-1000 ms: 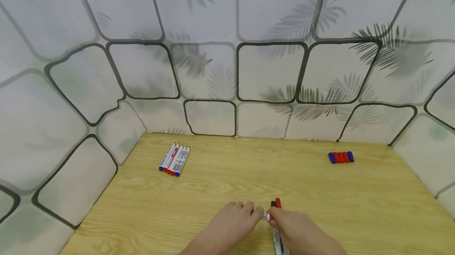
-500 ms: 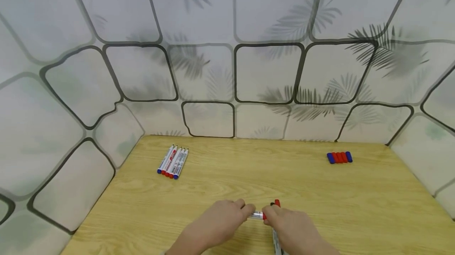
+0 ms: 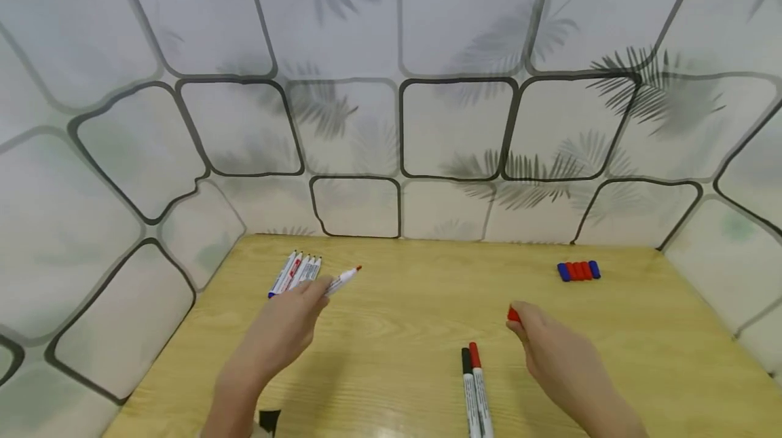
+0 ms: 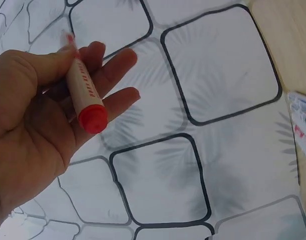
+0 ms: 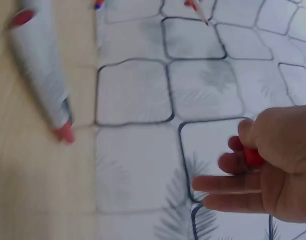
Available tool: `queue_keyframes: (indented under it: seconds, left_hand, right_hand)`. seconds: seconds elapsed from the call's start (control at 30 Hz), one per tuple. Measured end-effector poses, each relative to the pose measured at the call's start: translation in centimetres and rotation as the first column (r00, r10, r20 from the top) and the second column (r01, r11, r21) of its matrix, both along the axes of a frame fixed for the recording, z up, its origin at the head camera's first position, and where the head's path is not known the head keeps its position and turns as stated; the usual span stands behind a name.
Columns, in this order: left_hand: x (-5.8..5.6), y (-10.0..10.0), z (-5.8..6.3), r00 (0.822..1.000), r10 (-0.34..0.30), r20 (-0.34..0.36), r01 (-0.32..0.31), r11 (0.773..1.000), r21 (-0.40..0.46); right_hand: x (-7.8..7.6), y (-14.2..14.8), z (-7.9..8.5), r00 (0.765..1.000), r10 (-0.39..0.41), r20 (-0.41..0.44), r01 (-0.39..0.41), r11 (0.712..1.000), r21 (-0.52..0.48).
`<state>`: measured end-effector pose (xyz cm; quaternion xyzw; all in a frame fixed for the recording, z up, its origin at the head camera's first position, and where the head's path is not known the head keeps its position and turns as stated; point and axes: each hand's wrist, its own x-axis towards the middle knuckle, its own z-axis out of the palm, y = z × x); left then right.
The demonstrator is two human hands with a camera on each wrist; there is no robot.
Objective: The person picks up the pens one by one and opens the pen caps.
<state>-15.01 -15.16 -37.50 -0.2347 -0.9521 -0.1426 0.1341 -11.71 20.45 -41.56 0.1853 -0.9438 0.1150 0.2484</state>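
Observation:
My left hand pinches an uncapped red whiteboard marker, its red tip pointing up and right. In the left wrist view the marker's red end plug shows, with thumb and fingers around the barrel. A row of uncapped markers lies just beyond this hand, which partly hides it. Over the right half of the table, my right hand pinches a red marker cap between thumb and fingertips. The same cap appears in the right wrist view, partly covered by the fingers.
A capped black marker and a capped red marker lie side by side near the front of the wooden table. At the back right sits a row of blue and red caps. A patterned backdrop encloses the table's back and sides.
The red cap has come off the marker between my hands. My left hand has carried the marker left toward the marker row; my right hand has moved right and up with the cap.

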Motion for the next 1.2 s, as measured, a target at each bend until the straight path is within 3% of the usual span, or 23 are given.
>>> queue_keyframes:
  seconds: [0.1, 0.17, 0.3, 0.43, 0.6, 0.7, 0.77, 0.9, 1.03, 1.2]
  left_hand:
    - [-0.4, -0.2, 0.4, 1.000, -0.004, -0.013, 0.005, 0.997, 0.075]
    - [-0.7, -0.2, 0.2, 1.000, 0.018, -0.007, -0.017, 0.997, 0.070]
    - [-1.6, -0.3, -0.3, 0.995, 0.094, -0.015, -0.093, 0.994, 0.054]
    - [-2.4, -1.3, -0.8, 0.992, 0.124, 0.003, -0.124, 0.985, 0.121]
    - [-3.3, -2.6, -1.9, 0.980, 0.171, 0.098, -0.189, 0.958, 0.217]
    - [-4.9, -2.9, -2.3, 0.970, 0.184, 0.156, -0.215, 0.952, 0.217]
    - [-6.6, -2.9, -2.5, 0.965, 0.187, 0.185, -0.225, 0.952, 0.209]
    - [-9.5, -2.8, -3.0, 0.944, 0.194, 0.266, -0.257, 0.938, 0.231]
    - [-11.3, -3.1, -4.0, 0.928, 0.201, 0.315, -0.284, 0.927, 0.245]
    - [-13.1, -3.1, -5.6, 0.901, 0.285, 0.327, -0.337, 0.934, 0.116]
  right_hand:
    - [-0.5, -0.7, 0.5, 0.988, 0.120, 0.095, -0.119, 0.993, -0.008]
    - [-0.6, -1.0, 0.5, 0.970, 0.162, 0.181, -0.163, 0.987, -0.010]
    - [0.1, -0.3, 0.3, 0.941, 0.132, 0.311, -0.129, 0.991, -0.031]
    - [0.3, 0.5, 0.4, 0.925, 0.149, 0.349, -0.137, 0.989, -0.060]
    - [-0.1, 0.8, 0.8, 0.908, 0.217, 0.358, -0.201, 0.976, -0.084]
    - [-0.1, 1.1, 1.0, 0.889, 0.198, 0.413, -0.180, 0.980, -0.082]
    - [-0.2, 1.5, 1.3, 0.882, 0.178, 0.436, -0.161, 0.984, -0.078]
    - [-0.3, 2.3, 1.4, 0.884, 0.159, 0.440, -0.139, 0.987, -0.079]
    - [-0.3, 2.6, 1.1, 0.869, 0.177, 0.462, -0.151, 0.984, -0.093]
    - [-0.5, 2.2, 0.9, 0.838, 0.199, 0.507, -0.159, 0.980, -0.121]
